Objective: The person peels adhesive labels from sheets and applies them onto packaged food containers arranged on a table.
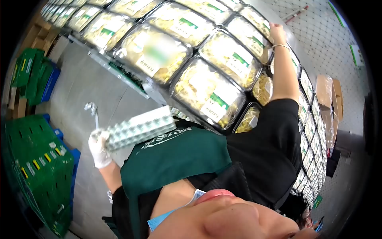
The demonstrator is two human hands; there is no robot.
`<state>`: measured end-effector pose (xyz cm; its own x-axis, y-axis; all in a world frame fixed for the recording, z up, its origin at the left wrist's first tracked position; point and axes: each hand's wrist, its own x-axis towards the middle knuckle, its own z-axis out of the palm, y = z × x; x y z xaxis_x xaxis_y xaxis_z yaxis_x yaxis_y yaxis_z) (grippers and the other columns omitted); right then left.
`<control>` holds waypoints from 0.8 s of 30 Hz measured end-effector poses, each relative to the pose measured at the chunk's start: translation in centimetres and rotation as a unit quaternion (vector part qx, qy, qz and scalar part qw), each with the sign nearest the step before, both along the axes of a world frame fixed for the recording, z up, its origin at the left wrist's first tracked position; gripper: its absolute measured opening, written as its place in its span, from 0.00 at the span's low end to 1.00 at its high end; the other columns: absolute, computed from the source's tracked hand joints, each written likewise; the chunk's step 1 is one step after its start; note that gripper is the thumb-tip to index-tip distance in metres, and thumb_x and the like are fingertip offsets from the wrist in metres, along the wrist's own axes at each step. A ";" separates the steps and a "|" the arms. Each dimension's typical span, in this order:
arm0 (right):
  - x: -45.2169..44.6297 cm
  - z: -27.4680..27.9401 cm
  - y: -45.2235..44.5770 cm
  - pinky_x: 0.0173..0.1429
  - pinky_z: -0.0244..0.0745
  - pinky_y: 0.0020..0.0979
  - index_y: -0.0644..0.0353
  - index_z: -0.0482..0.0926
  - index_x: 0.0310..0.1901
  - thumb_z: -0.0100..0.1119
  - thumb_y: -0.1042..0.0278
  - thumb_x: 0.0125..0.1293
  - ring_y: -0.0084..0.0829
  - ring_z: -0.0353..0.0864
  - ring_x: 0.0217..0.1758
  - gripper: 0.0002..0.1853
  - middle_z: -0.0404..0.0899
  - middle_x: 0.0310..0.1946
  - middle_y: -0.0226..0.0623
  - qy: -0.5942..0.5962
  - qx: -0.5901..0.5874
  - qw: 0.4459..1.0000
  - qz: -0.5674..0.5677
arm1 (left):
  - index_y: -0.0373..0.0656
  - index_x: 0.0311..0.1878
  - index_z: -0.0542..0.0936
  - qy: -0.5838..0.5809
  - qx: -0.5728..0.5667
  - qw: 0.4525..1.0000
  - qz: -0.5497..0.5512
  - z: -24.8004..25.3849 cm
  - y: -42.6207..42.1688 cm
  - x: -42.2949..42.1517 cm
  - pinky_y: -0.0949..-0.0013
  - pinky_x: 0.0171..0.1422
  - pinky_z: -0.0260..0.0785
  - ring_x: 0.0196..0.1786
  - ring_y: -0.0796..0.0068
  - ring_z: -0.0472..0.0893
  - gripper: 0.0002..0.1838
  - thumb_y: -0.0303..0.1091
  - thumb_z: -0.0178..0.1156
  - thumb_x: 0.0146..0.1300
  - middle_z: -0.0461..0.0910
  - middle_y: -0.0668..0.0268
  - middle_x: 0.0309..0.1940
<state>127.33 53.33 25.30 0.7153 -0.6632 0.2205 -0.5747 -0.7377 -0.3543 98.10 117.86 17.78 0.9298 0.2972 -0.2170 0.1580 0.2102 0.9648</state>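
My left hand [99, 148], in a white glove, is closed round the end of a long pale grey-green block [139, 126] with a bumpy pattern, held in front of the green apron [175, 157]. My right hand [277, 34], bare and with a bracelet at the wrist, reaches far forward over the rows of packs. Its fingers are closed beside a clear-topped pack [254, 20]; what they hold, if anything, is hidden. Below the arm lie more black-edged packs with pale yellow contents and white-and-green labels, such as the large near one [209, 93].
Stacked green crates [39, 171] stand at the left, with more green crates [30, 75] and cardboard boxes behind. A metal shelf edge [115, 69] runs along the packs. Cardboard boxes [329, 99] with clear wrap stand at the right.
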 end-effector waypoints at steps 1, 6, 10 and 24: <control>0.0 0.9 1.9 0.54 0.64 0.33 0.57 0.73 0.47 0.53 0.41 0.51 0.36 0.72 0.50 0.29 0.75 0.42 0.45 -0.053 0.006 0.995 0.079 | 0.32 0.34 0.72 -0.001 -0.055 0.994 -0.090 4.2 -3.8 1.1 0.73 0.44 0.67 0.37 0.73 0.76 0.08 0.24 0.52 0.49 0.78 0.56 0.33; -14.7 7.9 23.0 0.49 0.65 0.25 0.64 0.73 0.43 0.54 0.63 0.59 0.27 0.73 0.41 0.15 0.76 0.36 0.38 -0.052 0.147 0.813 0.561 | 0.34 0.37 0.74 -0.101 0.030 0.980 -0.171 6.0 -8.0 0.6 0.76 0.46 0.66 0.39 0.78 0.75 0.08 0.24 0.54 0.52 0.77 0.62 0.37; -29.2 6.3 33.6 0.49 0.67 0.30 0.63 0.72 0.45 0.56 0.67 0.54 0.35 0.73 0.43 0.17 0.74 0.40 0.41 -0.044 0.070 0.716 0.693 | 0.34 0.36 0.75 -0.113 -0.059 0.982 -0.140 4.8 -8.8 -4.1 0.80 0.39 0.66 0.32 0.83 0.75 0.06 0.21 0.55 0.53 0.78 0.67 0.29; -45.7 2.2 38.1 0.27 0.67 0.24 0.55 0.72 0.33 0.52 0.71 0.42 0.27 0.68 0.29 0.12 0.67 0.27 0.28 -0.113 -0.214 0.756 0.608 | 0.34 0.37 0.77 -0.053 -0.122 0.959 -0.250 5.0 -9.4 -14.9 0.78 0.37 0.68 0.32 0.80 0.77 0.09 0.28 0.56 0.53 0.79 0.65 0.31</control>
<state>81.64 91.41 27.47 0.6508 0.6206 0.4373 0.6602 -0.7471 0.0777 83.17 108.41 22.75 0.9636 -0.2396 -0.1189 0.2009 0.3549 0.9131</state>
